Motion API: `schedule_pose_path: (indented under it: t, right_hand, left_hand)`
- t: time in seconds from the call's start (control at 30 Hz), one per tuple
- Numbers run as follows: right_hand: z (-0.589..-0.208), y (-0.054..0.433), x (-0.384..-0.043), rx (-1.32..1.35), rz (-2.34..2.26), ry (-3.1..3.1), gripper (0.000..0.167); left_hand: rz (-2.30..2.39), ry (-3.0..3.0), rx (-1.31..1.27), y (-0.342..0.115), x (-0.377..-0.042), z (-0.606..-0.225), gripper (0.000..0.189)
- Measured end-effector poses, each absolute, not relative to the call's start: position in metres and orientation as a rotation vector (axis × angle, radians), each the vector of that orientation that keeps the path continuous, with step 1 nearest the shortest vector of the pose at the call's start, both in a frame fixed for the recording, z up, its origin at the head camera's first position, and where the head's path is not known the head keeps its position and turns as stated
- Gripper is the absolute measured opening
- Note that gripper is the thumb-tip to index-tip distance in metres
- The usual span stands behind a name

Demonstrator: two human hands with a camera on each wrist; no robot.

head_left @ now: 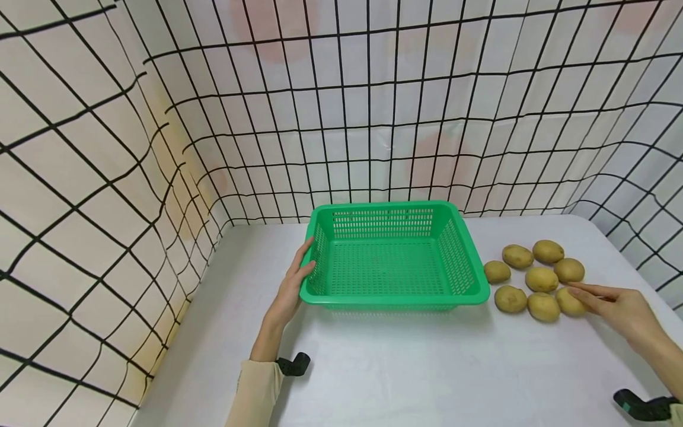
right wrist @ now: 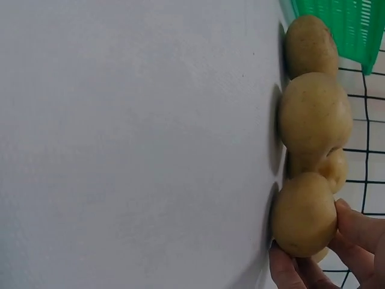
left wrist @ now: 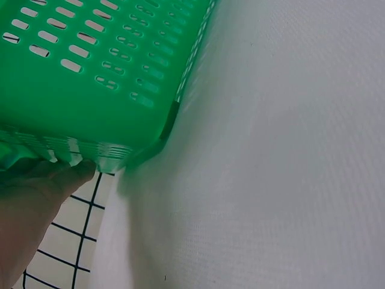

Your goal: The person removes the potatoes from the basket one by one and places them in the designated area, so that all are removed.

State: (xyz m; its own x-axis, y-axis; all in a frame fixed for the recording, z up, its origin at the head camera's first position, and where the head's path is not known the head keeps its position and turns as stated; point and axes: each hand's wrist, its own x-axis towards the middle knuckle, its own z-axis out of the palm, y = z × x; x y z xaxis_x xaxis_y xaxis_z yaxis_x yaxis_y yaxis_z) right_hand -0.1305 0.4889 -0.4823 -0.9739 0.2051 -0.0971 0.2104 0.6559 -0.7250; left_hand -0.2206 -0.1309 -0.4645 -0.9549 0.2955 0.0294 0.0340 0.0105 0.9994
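Observation:
A green plastic basket [head_left: 395, 299] with slotted walls stands on the white table, nothing inside it. My left hand [head_left: 290, 287] holds its left rim; the left wrist view shows the thumb [left wrist: 75, 177] against the basket wall [left wrist: 78, 102], the other fingers partly hidden. To the right of the basket, several yellow-brown potatoes [head_left: 541, 279] lie close together. At their near right edge my right hand [head_left: 621, 311] pinches one potato [right wrist: 304, 214] between thumb and fingers. That potato is beside the others, low at the table surface.
Black wire grid panels [head_left: 368, 118] rise behind the table and along both sides, with pale cloth behind them. White cloth [head_left: 384, 367] covers the table. A black camera mount [head_left: 293, 363] sits on my left wrist, another [head_left: 642, 406] on my right.

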Motion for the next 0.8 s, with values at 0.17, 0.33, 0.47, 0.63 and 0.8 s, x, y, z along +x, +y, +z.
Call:
schedule_pose_path:
  t: [0.17,0.33,0.47,0.63,0.8]
  right_hand:
    - [-0.485,0.492,-0.133,0.305,-1.407,2.79,0.017]
    - [-0.486,0.493,-0.139,0.362,-1.266,2.832,0.05]
    - [-0.486,0.494,-0.142,0.408,-1.174,2.851,0.06]
    - [-0.488,0.499,-0.143,0.422,-1.121,2.836,0.069]
    - [-0.49,0.504,-0.142,0.384,-1.129,2.799,0.075]
  left_hand:
    - [2.052,2.094,0.328,-0.132,-0.22,-0.465,0.058]
    - [2.055,2.096,0.337,-0.132,-0.219,-0.466,0.059]
    - [2.049,2.102,0.338,-0.13,-0.219,-0.466,0.059]
    - [2.05,2.098,0.335,-0.129,-0.218,-0.466,0.059]
    - [2.052,2.097,0.33,-0.129,-0.22,-0.466,0.058]
